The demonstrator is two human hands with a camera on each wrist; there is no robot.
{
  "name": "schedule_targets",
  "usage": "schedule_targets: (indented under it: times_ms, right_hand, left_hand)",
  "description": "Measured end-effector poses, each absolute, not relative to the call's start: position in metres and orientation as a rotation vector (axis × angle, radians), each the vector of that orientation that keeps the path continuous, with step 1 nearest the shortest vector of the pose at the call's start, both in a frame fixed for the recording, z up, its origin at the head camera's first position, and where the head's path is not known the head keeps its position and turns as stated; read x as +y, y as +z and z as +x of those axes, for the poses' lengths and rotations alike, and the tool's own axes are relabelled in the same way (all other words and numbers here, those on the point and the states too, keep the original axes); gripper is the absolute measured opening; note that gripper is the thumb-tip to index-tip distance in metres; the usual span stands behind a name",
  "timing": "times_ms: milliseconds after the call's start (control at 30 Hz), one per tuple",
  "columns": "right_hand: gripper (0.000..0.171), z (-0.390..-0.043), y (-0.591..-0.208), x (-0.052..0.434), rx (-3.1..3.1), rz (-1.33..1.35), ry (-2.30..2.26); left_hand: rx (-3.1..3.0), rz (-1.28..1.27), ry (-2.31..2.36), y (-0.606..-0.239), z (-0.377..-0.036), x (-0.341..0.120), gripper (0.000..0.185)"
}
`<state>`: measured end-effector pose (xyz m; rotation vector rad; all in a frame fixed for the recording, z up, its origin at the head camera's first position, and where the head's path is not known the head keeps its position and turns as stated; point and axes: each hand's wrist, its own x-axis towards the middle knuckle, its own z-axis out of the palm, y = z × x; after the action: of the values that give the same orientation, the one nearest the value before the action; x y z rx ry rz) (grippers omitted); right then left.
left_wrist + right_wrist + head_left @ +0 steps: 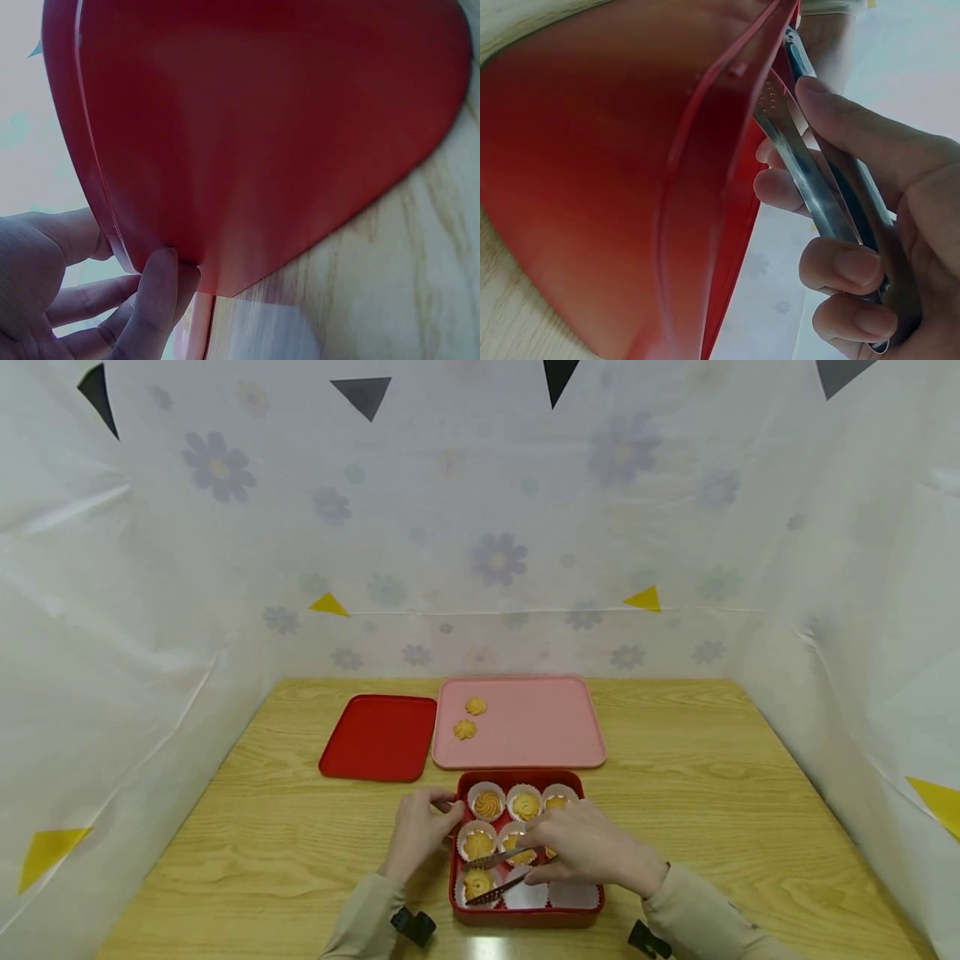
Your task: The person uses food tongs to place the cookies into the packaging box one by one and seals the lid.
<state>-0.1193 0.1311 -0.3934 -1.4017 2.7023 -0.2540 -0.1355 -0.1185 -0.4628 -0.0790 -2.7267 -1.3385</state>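
A red box [525, 917] with paper cups stands at the table's near edge; several cups hold butter cookies [487, 803]. My left hand [431, 814] pinches the box's left rim, and the left wrist view shows the thumb and fingers [154, 289] on the red wall [262, 135]. My right hand [558, 852] grips metal tongs [498, 870] over the box. The tongs' two arms reach left, spread on either side of the cookie [477, 883] in the front-left cup. In the right wrist view the fingers [847, 270] curl round the tongs [799, 169] beside the box [607, 187].
A pink tray [540, 727] behind the box carries two loose cookies [475, 706] [465, 729]. The red lid [378, 737] lies flat to its left. Two empty paper cups [573, 896] sit at the box's front right. White flowered sheeting walls in the wooden table [712, 793].
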Motion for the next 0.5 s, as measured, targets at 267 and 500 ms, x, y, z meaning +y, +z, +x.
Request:
schedule_targets:
  times_ms: [267,500]
  right_hand:
    - [0.028,-0.119,-0.394,0.131,2.704,-1.366,-0.272]
    - [0.031,-0.120,-0.395,0.143,2.671,-1.311,-0.412]
  left_hand:
    - [-2.716,-0.085,-1.343,-0.464,-0.136,-0.119,0.017]
    - [-2.721,-0.091,-1.334,-0.464,-0.136,-0.119,0.017]
